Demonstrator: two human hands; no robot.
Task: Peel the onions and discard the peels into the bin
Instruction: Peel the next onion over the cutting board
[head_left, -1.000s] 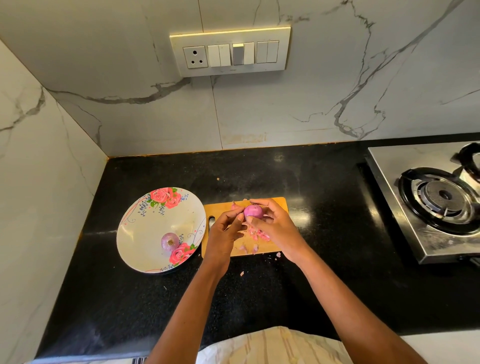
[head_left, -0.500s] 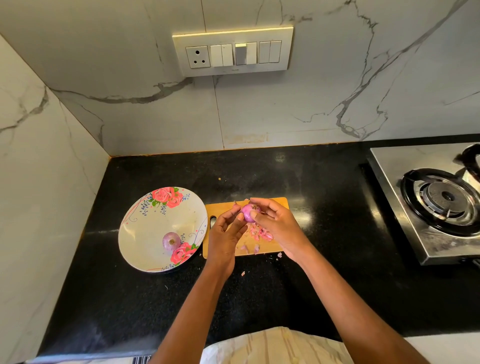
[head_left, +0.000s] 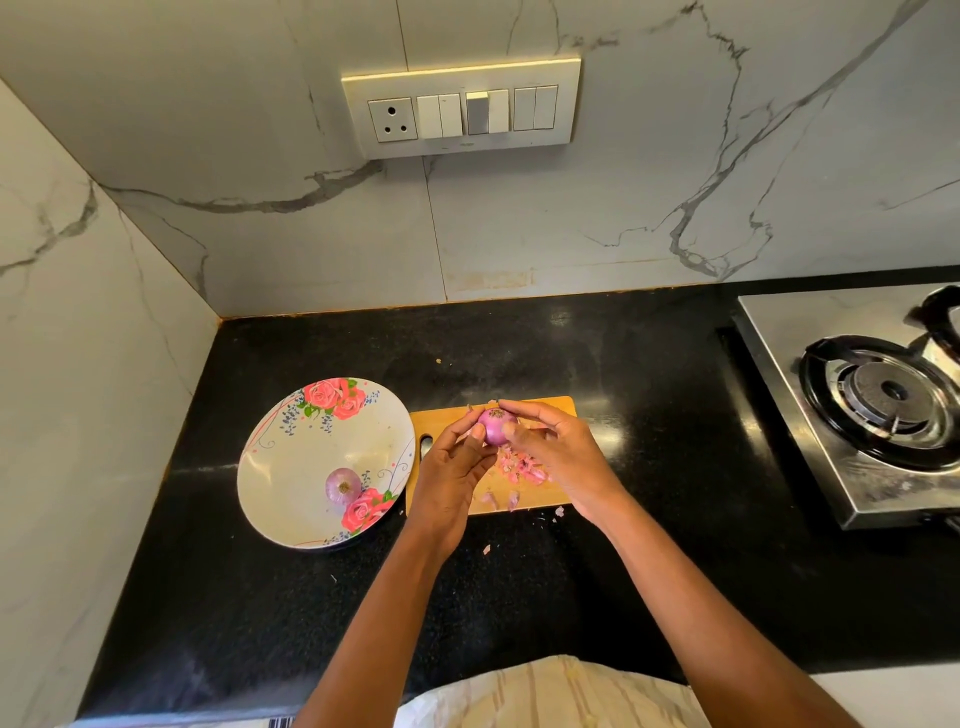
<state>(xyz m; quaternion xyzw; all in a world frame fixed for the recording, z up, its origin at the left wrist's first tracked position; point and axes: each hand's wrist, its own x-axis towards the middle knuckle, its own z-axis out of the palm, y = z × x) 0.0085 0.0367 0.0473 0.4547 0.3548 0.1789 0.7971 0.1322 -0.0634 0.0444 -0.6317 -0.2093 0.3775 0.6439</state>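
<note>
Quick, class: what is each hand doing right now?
Left hand: grips the onion.
Right hand: pinches the same onion over the cutting board.

- I see both bare forearms reaching forward from the bottom edge, converging at mid-frame above the bench.
- Left hand: back toward me, fingers curled upward, thumb and fingertips pinching the onion from its left.
- Right hand: back up, fingers arched over the onion's top, thumb pressed on its near side.

stove cut off at right edge
</note>
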